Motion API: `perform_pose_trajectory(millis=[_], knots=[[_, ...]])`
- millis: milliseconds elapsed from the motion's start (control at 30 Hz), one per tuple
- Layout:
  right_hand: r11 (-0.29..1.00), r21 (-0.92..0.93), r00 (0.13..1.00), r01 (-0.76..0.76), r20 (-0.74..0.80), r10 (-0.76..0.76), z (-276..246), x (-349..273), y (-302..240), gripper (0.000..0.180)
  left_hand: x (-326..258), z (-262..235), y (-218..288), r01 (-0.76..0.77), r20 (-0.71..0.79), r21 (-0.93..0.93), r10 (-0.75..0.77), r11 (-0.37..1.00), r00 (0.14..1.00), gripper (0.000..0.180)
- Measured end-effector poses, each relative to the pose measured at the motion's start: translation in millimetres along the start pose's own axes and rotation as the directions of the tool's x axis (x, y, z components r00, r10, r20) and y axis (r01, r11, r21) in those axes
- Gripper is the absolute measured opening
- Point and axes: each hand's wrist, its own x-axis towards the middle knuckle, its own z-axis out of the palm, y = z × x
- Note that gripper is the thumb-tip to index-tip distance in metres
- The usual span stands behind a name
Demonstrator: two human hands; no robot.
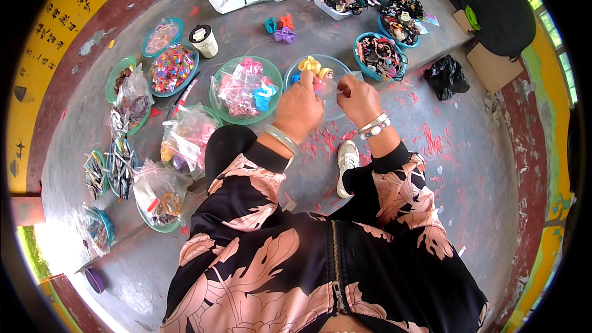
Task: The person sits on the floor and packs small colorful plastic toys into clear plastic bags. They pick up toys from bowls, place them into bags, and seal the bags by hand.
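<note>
Bowls of bagged hair clips (245,89) sat at the left; left hand (299,110) pinched shut on a small clear bag (327,89) above the teal bowl (296,71); right hand (357,100) pinched narrow at the bag's mouth; doing this well probably meant keeping the opening taut and steady; black bag (447,76) lay well to the right.

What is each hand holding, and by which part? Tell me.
Both the left hand and the right hand pinch a small clear plastic bag by its upper edge, above the teal bowl. Its contents cannot be told.
</note>
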Motion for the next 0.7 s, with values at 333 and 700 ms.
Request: perform_pose_trajectory(millis=[333, 700], knots=[[0.979, -0.204, 0.998, -0.021, 0.052, 0.032, -13.2, 0.3, -2.4, 0.019, 3.7, -10.8, -11.5, -0.067, 0.037, 0.084, 0.064, 0.994, 0.997, 0.017], [0.849, 0.189, 0.87, 0.493, -0.085, -0.486, -14.8, -12.0, -31.6, 0.012, 0.9, 4.6, -14.5, -0.042, 0.066, -0.139, 0.052, 0.989, 0.996, 0.01]])
